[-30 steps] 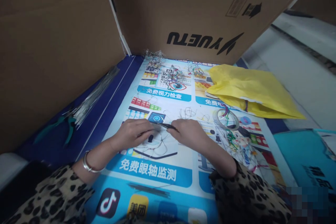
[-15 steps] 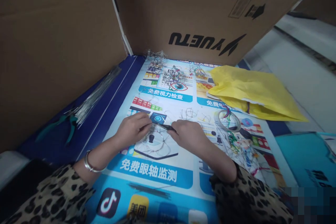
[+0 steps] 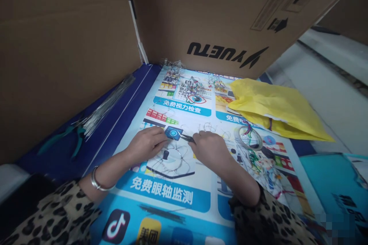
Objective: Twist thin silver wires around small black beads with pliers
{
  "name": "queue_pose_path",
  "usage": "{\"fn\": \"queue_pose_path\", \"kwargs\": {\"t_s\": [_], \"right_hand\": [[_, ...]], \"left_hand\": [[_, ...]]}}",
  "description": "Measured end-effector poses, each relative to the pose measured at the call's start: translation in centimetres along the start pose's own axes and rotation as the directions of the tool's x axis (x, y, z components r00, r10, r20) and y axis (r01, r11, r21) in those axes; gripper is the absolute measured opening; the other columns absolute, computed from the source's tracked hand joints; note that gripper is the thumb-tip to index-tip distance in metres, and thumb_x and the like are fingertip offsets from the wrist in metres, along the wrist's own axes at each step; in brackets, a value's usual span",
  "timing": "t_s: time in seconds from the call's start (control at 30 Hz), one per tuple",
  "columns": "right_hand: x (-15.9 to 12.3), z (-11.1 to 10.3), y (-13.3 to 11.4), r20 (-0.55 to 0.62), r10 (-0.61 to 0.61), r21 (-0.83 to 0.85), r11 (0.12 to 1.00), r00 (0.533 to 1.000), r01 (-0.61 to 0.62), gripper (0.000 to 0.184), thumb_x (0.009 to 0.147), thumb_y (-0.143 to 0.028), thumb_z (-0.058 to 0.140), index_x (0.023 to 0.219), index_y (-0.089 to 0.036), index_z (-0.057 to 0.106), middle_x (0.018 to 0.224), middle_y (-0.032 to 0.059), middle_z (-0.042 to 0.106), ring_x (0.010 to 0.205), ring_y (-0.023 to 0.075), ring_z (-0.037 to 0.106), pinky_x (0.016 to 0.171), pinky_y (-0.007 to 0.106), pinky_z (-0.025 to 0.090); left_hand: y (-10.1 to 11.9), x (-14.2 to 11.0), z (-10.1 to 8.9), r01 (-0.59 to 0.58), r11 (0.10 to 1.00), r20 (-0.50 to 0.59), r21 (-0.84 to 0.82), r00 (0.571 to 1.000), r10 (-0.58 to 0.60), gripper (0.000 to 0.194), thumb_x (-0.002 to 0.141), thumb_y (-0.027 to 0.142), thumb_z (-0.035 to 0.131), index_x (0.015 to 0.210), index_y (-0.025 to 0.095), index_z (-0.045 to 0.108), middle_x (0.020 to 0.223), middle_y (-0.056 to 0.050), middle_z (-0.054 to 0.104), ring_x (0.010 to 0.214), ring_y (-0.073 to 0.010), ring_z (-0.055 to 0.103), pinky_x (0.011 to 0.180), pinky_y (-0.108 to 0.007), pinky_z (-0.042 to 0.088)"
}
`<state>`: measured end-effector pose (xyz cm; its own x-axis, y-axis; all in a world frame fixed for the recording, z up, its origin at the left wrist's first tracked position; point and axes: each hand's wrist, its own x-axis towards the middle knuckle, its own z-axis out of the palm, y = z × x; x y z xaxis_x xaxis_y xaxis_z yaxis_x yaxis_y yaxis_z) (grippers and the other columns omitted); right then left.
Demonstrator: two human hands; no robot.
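One left hand point(image 3: 148, 143), one right hand point(image 3: 211, 147), one silver bracelet point(image 3: 93, 180). Two tools: one dark-tipped tool point(image 3: 188, 138), one teal-handled pliers point(image 3: 78, 142) near the left edge of the bench point(image 3: 115, 128). One straight-wire bundle point(image 3: 107, 106) along that edge. Two cardboard panels point(image 3: 63, 53), at left and far edges. One tape roll point(image 3: 259, 142), one yellow bag point(image 3: 278, 103), one teal packet point(image 3: 322, 172) toward the right edge. Wire tangles point(image 3: 195, 88) too overlapped to count.
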<state>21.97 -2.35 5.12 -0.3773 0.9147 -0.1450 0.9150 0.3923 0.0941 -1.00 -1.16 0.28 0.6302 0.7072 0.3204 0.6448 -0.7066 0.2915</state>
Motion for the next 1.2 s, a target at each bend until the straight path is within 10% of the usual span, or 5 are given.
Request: {"fn": "queue_pose_path", "kwargs": {"t_s": [1.2], "right_hand": [[0.3,0.7,1.9,-0.022,0.119,-0.011,0.993,0.993,-0.119,0.030,0.092,-0.039,0.038,0.088,-0.018,0.059,0.084,0.0059,0.066,0.075,0.0204,0.063,0.054,0.026,0.033]], "left_hand": [[-0.6,0.0,-0.1,0.230,0.959,-0.130,-0.166,0.959,-0.253,0.017,0.087,0.026,0.051,0.097,0.018,0.061,0.092,-0.005,0.063,0.084,-0.0162,0.059,0.071,-0.026,0.047]]}}
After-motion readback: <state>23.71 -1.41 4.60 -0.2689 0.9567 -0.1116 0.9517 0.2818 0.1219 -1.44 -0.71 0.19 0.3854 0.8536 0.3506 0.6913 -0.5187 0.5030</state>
